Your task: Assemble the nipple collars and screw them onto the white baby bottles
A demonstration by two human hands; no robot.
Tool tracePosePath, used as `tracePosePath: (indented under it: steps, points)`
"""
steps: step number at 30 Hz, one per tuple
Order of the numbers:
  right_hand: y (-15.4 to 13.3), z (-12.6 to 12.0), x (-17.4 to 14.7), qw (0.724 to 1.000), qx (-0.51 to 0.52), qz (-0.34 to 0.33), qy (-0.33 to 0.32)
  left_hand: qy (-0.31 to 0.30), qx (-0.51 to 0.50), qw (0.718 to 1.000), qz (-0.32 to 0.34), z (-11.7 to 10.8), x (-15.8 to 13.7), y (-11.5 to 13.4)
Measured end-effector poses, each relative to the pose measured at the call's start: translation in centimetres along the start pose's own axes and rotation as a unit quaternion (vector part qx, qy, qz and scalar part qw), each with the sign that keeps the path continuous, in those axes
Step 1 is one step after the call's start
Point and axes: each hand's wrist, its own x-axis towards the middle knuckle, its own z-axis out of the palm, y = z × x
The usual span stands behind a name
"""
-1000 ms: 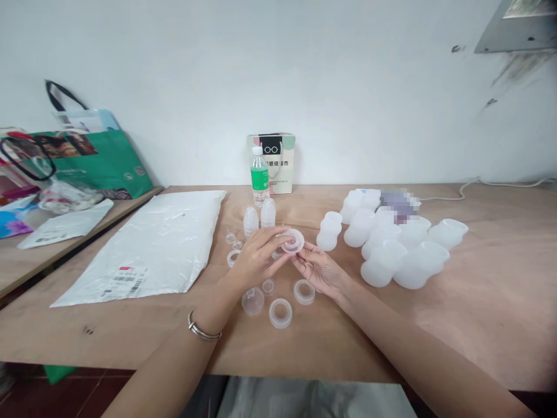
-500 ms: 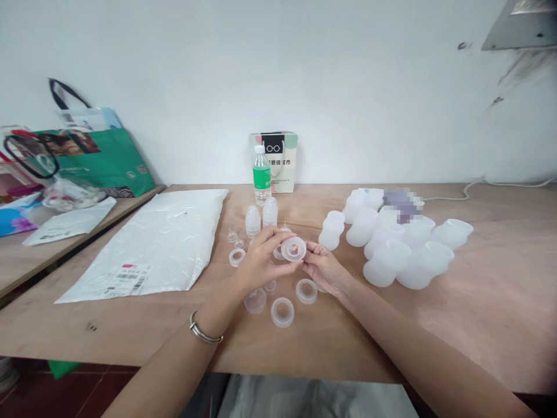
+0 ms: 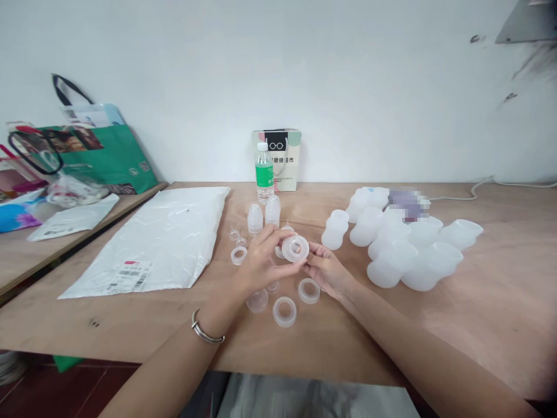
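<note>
A translucent baby-bottle collar ring (image 3: pixel 288 249) is held up over the table, its round opening facing me. My left hand (image 3: pixel 260 258) pinches it between thumb and fingers from the left. At its right edge, the fingers of my right hand (image 3: pixel 329 270) are closed against it; a bit of fingertip shows through the opening. Whether a nipple sits inside the ring cannot be made out. Below my hands lie two more collar rings (image 3: pixel 284 312) and a clear dome cap (image 3: pixel 257 301). Beyond my left hand are another ring (image 3: pixel 239 256) and small clear nipples (image 3: pixel 235 234).
Two capped clear bottles (image 3: pixel 272 211) stand behind my hands, before a water bottle (image 3: pixel 264 177) and a paper bag (image 3: pixel 287 174). Several frosted bottle bodies (image 3: pixel 391 264) cluster at right. A white mailer (image 3: pixel 165 244) lies left; a green bag (image 3: pixel 108 157) leans on the wall.
The view has shifted slightly, so the whole scene sits a little further right. Both hands keep their hold on the ring, which has tilted slightly.
</note>
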Motion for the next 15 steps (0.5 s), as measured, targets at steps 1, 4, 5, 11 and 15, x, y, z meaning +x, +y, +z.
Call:
tracePosePath:
  steps: [1,4,5,11,15]
  points:
    - [-0.1,0.0,0.0,1.0,-0.003,0.001,0.001,-0.004,-0.009,1.0,0.001,0.0,0.0,0.1]
    - [-0.3,0.0,0.1,1.0,-0.012,0.003,0.004,-0.007,-0.035,0.999,0.011,0.1,-0.1,0.3]
    - [-0.4,0.1,0.1,1.0,-0.013,0.004,0.006,-0.007,-0.038,0.999,0.017,0.1,-0.1,0.3]
    - [-0.5,0.5,0.0,0.999,-0.029,-0.021,0.022,0.014,-0.032,0.999,0.013,-0.4,0.2,-0.4]
    - [-0.6,0.7,-0.3,0.994,-0.06,-0.076,0.058,-0.047,-0.05,0.997,-0.032,-0.9,0.6,-1.3]
